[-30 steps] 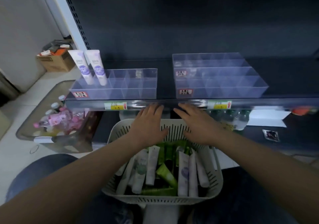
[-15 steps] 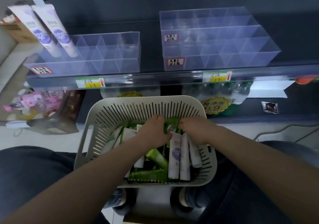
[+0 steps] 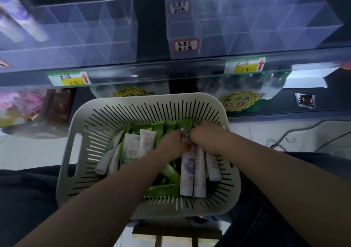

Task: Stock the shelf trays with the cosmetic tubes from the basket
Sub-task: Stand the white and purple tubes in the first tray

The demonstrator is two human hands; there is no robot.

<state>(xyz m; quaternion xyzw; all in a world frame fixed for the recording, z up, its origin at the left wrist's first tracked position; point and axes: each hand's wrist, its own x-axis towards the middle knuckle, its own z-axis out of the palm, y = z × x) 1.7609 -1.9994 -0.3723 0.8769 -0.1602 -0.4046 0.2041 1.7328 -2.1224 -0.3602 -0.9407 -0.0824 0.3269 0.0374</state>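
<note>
Trays (image 3: 106,30) of clear hard plastic, divided into square cells, stand on the dark shelf (image 3: 152,18). Below it sits the grey plastic basket (image 3: 152,98) with slotted walls, and inside lie green tubes (image 3: 161,189), one printed "Chamomile", white tubes (image 3: 131,148) and lilac tubes (image 3: 187,174). The left hand (image 3: 171,144) and right hand (image 3: 205,135) meet at its far side, fingers bent down among the tubes; whether they grip, I cannot tell. A crimped tube end (image 3: 185,132) shows between them. A yellow sticker (image 3: 237,102) reads "9.9".

Shop: shelf price tags (image 3: 69,78), display trays (image 3: 266,18).
</note>
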